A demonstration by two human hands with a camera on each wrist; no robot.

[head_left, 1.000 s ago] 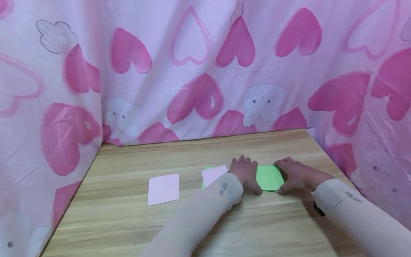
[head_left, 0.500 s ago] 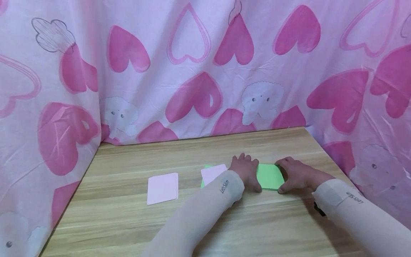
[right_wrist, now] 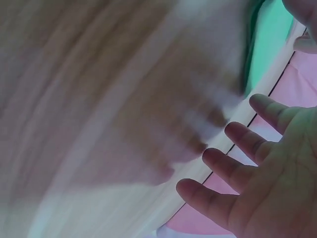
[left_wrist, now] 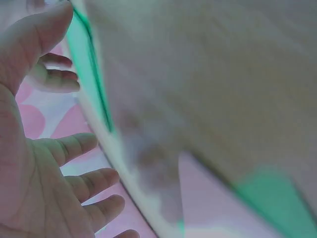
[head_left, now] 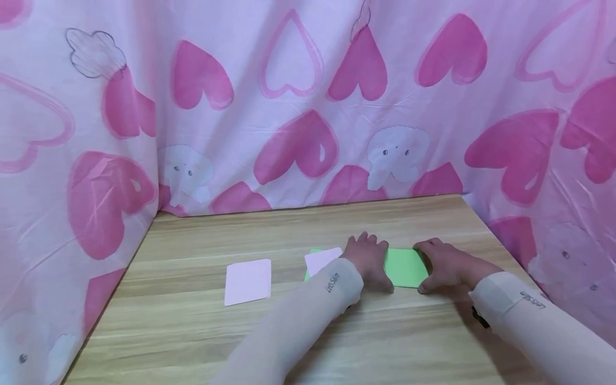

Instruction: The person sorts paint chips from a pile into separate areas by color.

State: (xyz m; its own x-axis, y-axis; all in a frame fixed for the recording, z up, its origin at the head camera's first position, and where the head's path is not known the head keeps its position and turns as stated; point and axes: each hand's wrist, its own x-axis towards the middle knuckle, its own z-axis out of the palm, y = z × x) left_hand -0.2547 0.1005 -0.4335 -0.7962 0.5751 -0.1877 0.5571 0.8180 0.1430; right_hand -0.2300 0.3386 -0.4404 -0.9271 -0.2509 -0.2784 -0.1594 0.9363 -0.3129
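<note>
Left hand (head_left: 368,262): fingers spread and nearly straight, thumb and index finger right up at the left-side corners of the stack!
Right hand (head_left: 447,263): mirroring it opposite, fingers extended, thumb and index finger at the right-side corners.
Green card stack (head_left: 406,268): here in the middle, flat on the wood-grain tabletop (head_left: 409,337), framed between both hands.
Overlapping pair: just left of the hands, a pink card (head_left: 321,260) lies askew over a green card (left_wrist: 272,196), partly hidden.
Pink card pile (head_left: 247,282): farther left, slightly uneven at its edges.
Backdrop: heart-print curtain (head_left: 293,149) all round!
</note>
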